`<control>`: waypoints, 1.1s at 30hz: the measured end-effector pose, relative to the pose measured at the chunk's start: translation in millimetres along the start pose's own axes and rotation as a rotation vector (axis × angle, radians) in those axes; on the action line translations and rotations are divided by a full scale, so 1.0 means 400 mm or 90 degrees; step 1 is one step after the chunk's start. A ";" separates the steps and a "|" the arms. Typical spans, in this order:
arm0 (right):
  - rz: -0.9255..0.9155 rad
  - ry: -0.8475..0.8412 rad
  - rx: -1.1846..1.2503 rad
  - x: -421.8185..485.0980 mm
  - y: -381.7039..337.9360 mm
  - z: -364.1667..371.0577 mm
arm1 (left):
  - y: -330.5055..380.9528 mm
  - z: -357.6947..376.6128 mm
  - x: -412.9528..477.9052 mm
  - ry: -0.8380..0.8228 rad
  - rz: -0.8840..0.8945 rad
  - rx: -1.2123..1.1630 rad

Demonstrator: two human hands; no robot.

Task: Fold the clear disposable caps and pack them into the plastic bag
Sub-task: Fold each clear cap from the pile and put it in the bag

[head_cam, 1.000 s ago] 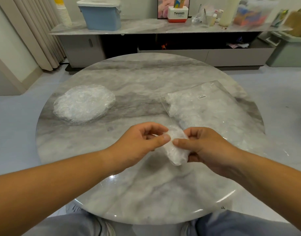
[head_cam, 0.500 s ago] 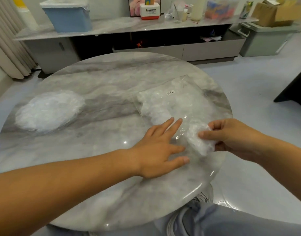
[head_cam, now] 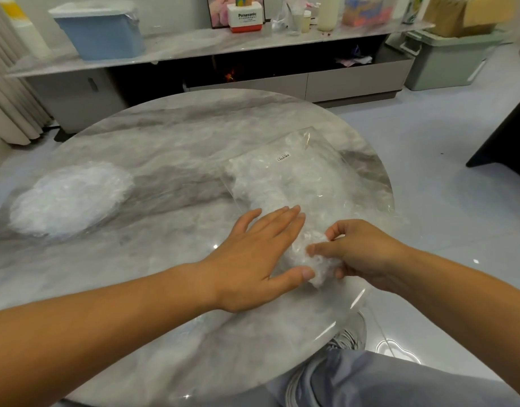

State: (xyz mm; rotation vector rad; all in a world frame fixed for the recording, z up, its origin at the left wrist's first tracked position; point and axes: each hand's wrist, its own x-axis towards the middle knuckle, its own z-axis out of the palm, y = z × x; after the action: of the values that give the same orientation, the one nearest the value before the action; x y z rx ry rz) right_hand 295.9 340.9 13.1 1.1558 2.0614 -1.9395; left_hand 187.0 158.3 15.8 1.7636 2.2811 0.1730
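Observation:
A clear plastic bag with several folded caps inside lies on the right part of the round marble table. My right hand pinches a folded clear cap at the bag's near end. My left hand lies flat with straight fingers, pressing the bag's near edge beside the cap. A heap of unfolded clear caps sits on the table's left side.
The table's near edge runs just under my arms, with my grey trousers below it. Behind the table a low marble sideboard carries a blue bin and small items. A grey crate stands at the right.
One second ago both hands pinched the folded cap at the table's front. My left hand let go and flattened on the bag; my right hand carried the cap to the bag's near end.

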 end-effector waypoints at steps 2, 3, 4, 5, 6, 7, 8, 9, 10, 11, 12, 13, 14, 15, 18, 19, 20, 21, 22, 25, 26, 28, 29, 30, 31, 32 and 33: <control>-0.007 0.015 0.060 -0.001 0.000 0.012 | -0.003 -0.001 -0.002 0.003 0.008 0.014; -0.012 0.031 0.105 -0.001 0.001 0.016 | -0.004 0.000 -0.004 0.005 0.012 0.023; -0.017 0.048 0.156 -0.004 0.000 0.020 | -0.006 0.001 -0.005 0.006 0.015 0.031; -0.026 0.059 0.209 -0.006 0.001 0.023 | -0.006 0.002 -0.007 0.008 0.017 0.036; -0.037 0.061 0.263 -0.009 0.003 0.025 | -0.006 0.003 -0.007 0.010 0.017 0.040; -0.048 0.047 0.316 -0.010 0.005 0.027 | -0.006 0.003 -0.007 0.013 0.018 0.045; -0.059 0.027 0.361 -0.015 0.006 0.030 | -0.005 0.004 -0.008 0.017 0.019 0.049; -0.067 -0.002 0.395 -0.018 0.006 0.033 | -0.005 0.004 -0.009 0.023 0.021 0.054; -0.072 -0.025 0.425 -0.023 0.004 0.036 | -0.005 0.004 -0.011 0.031 0.024 0.058; -0.076 -0.042 0.452 -0.027 0.001 0.036 | -0.005 0.003 -0.012 0.038 0.027 0.062; -0.075 -0.059 0.478 -0.033 -0.005 0.038 | -0.005 0.003 -0.013 0.044 0.031 0.066; -0.072 -0.071 0.504 -0.036 -0.011 0.038 | -0.006 0.003 -0.014 0.049 0.034 0.071; -0.064 -0.076 0.526 -0.040 -0.018 0.037 | -0.006 0.003 -0.014 0.053 0.038 0.074; -0.056 -0.078 0.541 -0.042 -0.023 0.035 | -0.006 0.003 -0.014 0.056 0.042 0.078; -0.038 -0.095 0.569 -0.040 -0.032 0.027 | -0.006 0.001 -0.014 0.049 0.054 0.092; -0.035 -0.108 0.584 -0.036 -0.033 0.025 | -0.007 0.000 -0.015 0.043 0.059 0.098; -0.034 -0.118 0.599 -0.031 -0.036 0.025 | -0.006 0.001 -0.017 0.037 0.066 0.102; -0.032 -0.126 0.611 -0.028 -0.040 0.025 | -0.005 0.001 -0.018 0.030 0.072 0.104; -0.028 -0.132 0.624 -0.023 -0.043 0.026 | -0.004 0.003 -0.020 0.023 0.079 0.101; -0.013 -0.147 0.665 -0.004 -0.062 0.035 | -0.004 0.005 -0.021 0.023 0.094 0.066; -0.008 -0.150 0.678 0.002 -0.068 0.038 | -0.003 0.005 -0.022 0.023 0.095 0.053; -0.008 -0.138 0.710 0.019 -0.083 0.044 | -0.001 0.001 -0.024 0.023 0.097 0.025; -0.007 -0.123 0.726 0.025 -0.089 0.046 | 0.003 0.000 -0.026 0.023 0.099 0.010; -0.003 -0.109 0.735 0.033 -0.095 0.051 | 0.007 0.000 -0.029 0.020 0.101 -0.004; -0.001 -0.098 0.737 0.039 -0.100 0.057 | 0.008 -0.001 -0.031 0.016 0.101 -0.013; 0.003 -0.088 0.735 0.044 -0.102 0.063 | 0.010 0.000 -0.033 0.010 0.100 -0.021; 0.004 -0.079 0.731 0.048 -0.102 0.067 | 0.010 0.003 -0.033 0.002 0.096 -0.025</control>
State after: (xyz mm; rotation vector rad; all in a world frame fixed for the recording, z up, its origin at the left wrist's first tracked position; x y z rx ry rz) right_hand 247.8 329.5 31.2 1.0436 0.7423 -3.1484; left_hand 194.1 146.3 17.5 1.9170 2.1313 0.2467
